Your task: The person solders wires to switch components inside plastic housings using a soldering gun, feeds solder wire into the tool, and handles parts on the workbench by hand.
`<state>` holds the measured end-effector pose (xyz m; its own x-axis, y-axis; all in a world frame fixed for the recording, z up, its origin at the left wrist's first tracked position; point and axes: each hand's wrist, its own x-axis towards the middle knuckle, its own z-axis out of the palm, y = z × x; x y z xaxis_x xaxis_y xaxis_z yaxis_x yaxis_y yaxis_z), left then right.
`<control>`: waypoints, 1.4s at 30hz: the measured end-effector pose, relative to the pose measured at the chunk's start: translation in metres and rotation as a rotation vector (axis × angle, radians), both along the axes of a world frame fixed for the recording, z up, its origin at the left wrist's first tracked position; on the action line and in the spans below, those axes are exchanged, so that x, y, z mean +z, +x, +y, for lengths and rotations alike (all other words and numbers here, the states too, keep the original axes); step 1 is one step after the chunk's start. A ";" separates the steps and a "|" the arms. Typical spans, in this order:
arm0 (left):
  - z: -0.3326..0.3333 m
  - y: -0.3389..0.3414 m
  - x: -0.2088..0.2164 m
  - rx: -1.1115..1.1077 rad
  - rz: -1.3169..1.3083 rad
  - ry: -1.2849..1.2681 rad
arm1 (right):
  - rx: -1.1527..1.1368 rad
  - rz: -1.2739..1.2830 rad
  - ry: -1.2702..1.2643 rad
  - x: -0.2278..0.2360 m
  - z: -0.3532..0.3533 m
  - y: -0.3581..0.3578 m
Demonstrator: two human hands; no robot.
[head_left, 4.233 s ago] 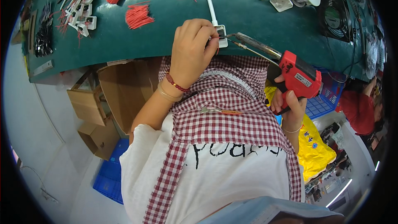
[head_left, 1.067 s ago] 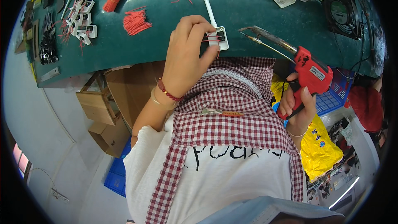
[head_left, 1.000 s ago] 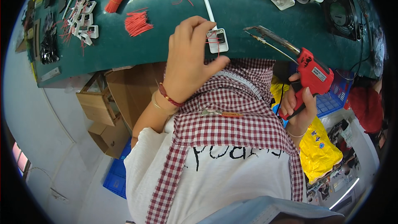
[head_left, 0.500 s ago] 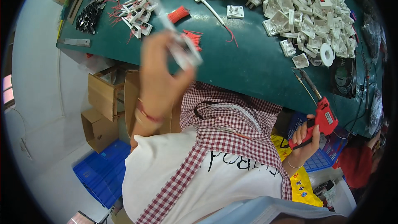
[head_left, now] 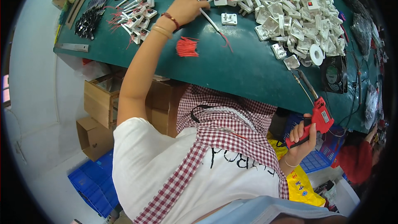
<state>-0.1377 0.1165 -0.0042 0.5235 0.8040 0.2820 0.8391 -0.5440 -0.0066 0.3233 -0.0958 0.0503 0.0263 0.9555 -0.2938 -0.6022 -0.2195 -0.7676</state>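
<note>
My left hand (head_left: pixel 188 6) reaches across the bench with its fingers curled round the head of a white switch unit. The unit's white tube (head_left: pixel 210 20) sticks out toward me, ending in thin red wires; its square head is hidden under my fingers. Below my left wrist lies a bunch of short red wires (head_left: pixel 187 46). At the right, off the bench's near edge, my right hand (head_left: pixel 304 137) grips a red soldering gun (head_left: pixel 321 118). Its metal tip and thin feed tube point up and left, near a loose white shell (head_left: pixel 292 62).
White shells (head_left: pixel 296 20) fill the far right. Switch units with red wires (head_left: pixel 139 16) are heaped left, beside black strips (head_left: pixel 88 23). A white plug piece (head_left: pixel 229 19) lies mid-bench. A solder spool (head_left: pixel 316 54) and black fan (head_left: pixel 334 74) stand near the gun. Cardboard boxes sit below.
My left hand has swung from near the front edge to the back of the bench. The white tubed piece it carried has left it; it now holds another. My right hand keeps the soldering gun.
</note>
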 end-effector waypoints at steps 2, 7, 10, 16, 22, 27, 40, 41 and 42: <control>0.003 -0.002 -0.003 0.005 0.058 -0.031 | 0.003 0.002 0.008 0.002 0.001 0.001; -0.012 0.005 0.014 -0.078 0.121 0.047 | -0.008 0.007 0.081 0.001 -0.003 0.011; -0.046 0.035 0.049 -0.052 0.118 0.066 | -0.040 0.002 0.071 -0.002 -0.003 0.015; -0.113 0.113 0.028 0.187 -1.433 -1.288 | -0.016 0.027 0.046 0.005 0.011 0.007; -0.121 0.130 0.008 0.404 -0.516 -0.635 | 0.057 0.020 0.057 0.012 0.014 -0.008; -0.141 0.131 0.031 -0.229 -0.470 -0.436 | 0.032 -0.030 0.020 0.007 0.008 -0.005; -0.156 0.137 -0.010 0.089 -1.201 -0.737 | 0.025 -0.026 -0.028 0.012 0.006 -0.015; -0.157 0.138 -0.010 0.087 -1.203 -0.744 | 0.012 -0.046 -0.040 0.015 0.006 -0.017; -0.159 0.139 -0.009 0.204 -1.321 -0.844 | 0.014 -0.044 -0.043 0.015 0.007 -0.018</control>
